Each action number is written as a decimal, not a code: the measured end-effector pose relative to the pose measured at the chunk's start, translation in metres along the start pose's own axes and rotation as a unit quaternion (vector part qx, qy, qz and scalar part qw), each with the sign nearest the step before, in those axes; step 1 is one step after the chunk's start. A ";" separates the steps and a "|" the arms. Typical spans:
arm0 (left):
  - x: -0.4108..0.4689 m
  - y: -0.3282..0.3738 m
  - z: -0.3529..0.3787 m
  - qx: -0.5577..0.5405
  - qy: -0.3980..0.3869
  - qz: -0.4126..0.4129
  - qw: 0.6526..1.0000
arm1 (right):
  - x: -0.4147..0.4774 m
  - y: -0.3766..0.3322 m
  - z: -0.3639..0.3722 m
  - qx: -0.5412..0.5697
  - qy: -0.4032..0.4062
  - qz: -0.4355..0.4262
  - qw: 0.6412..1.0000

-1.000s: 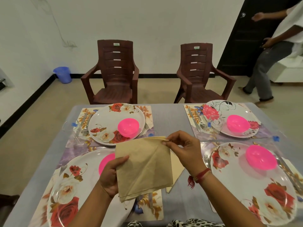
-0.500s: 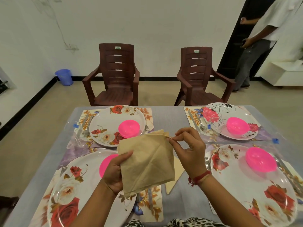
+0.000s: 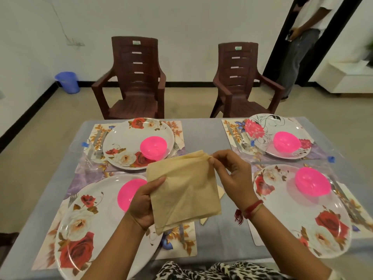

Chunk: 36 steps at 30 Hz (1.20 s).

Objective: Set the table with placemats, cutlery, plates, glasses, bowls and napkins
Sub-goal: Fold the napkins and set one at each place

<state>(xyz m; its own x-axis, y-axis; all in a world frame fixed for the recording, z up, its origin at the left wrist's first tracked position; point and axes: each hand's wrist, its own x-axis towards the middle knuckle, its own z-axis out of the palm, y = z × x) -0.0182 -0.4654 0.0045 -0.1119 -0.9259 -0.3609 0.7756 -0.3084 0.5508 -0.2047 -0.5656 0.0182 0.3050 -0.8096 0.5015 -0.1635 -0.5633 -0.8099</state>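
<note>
**Napkin in mid-air over a counter (image 3: 201,136) laid for four.** My left hand (image 3: 142,207) grips the left edge of a tan napkin (image 3: 181,190), thumb on top. My right hand (image 3: 232,174) pinches its upper right corner between thumb and forefinger. The hands are apart, joined only by the paper. The napkin hangs above the gap between the near-left plate (image 3: 86,219) and the near-right plate (image 3: 292,219), touching neither as far as I can tell.

The risks, from the left:
- **Bowl:** My left wrist sits just beside the pink bowl (image 3: 129,194) on the near-left plate. A light plastic bowl would likely skid if my wrist swings as I lower the napkin.
- **Drooping corner:** The napkin's bottom corner hangs close over the placemat (image 3: 189,245) and the cutlery on it, and could drag across them.
- **Pinched corner:** The layers are fanning apart here. A firm pull from my right hand may peel the fold open, or tear thin paper, rather than lift one clean piece.
- **Second napkin:** A second napkin (image 3: 220,191) lies on the counter beneath, mostly hidden, and could be knocked askew.

The napkin is close to square, so its long axis is weak. I judge it to be the diagonal between the pinched corner and the drooping corner. The pinched corner points up and away toward the far-right setting. The drooping corner points back toward my lap. Its face tilts toward me.
</note>
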 end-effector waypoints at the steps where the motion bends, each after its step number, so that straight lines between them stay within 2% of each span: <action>1: 0.002 -0.002 0.000 -0.001 -0.001 -0.004 1.000 | -0.002 -0.002 -0.002 0.026 -0.013 0.027 0.999; 5: 0.009 -0.011 0.002 -0.012 -0.016 -0.035 0.999 | -0.014 -0.003 -0.011 0.128 -0.074 0.193 0.970; 8: 0.017 -0.015 0.003 -0.015 -0.013 -0.043 0.999 | -0.025 0.000 -0.024 0.172 -0.073 0.289 0.939; 13: 0.030 -0.028 0.012 -0.004 -0.015 -0.070 0.997 | -0.050 0.002 -0.045 0.156 -0.089 0.351 0.919; 17: 0.043 -0.047 0.031 0.021 -0.014 -0.082 0.996 | -0.063 0.000 -0.063 0.144 -0.023 0.414 0.898; 20: 0.051 -0.063 0.052 0.030 -0.024 -0.080 0.996 | -0.073 0.000 -0.086 0.159 -0.062 0.467 0.868; 22: 0.056 -0.074 0.066 0.033 -0.036 -0.082 0.995 | -0.082 -0.003 -0.104 0.165 -0.061 0.476 0.861; 27: 0.067 -0.114 0.103 0.065 -0.036 -0.091 0.993 | -0.096 -0.026 -0.156 0.198 0.063 0.414 0.886; 30: 0.064 -0.141 0.126 0.048 -0.046 -0.105 0.992 | -0.093 -0.035 -0.168 0.191 0.018 0.353 0.916; 33: 0.062 -0.167 0.139 0.008 -0.071 -0.095 0.993 | -0.091 -0.039 -0.169 0.172 -0.059 0.339 0.923; 35: 0.059 -0.180 0.151 -0.028 -0.105 -0.077 0.991 | -0.096 -0.041 -0.178 0.184 -0.048 0.338 0.922; 36: 0.057 -0.186 0.154 -0.047 -0.131 -0.062 0.988 | -0.099 -0.038 -0.184 0.174 -0.016 0.328 0.928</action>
<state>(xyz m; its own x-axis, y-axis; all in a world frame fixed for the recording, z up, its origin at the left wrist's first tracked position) -0.2642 -0.4949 -0.0027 -0.3566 -0.9110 -0.2071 0.7989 -0.4122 0.4379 -0.4015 -0.4939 0.0555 0.2757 -0.9510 -0.1397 -0.0129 0.1417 -0.9898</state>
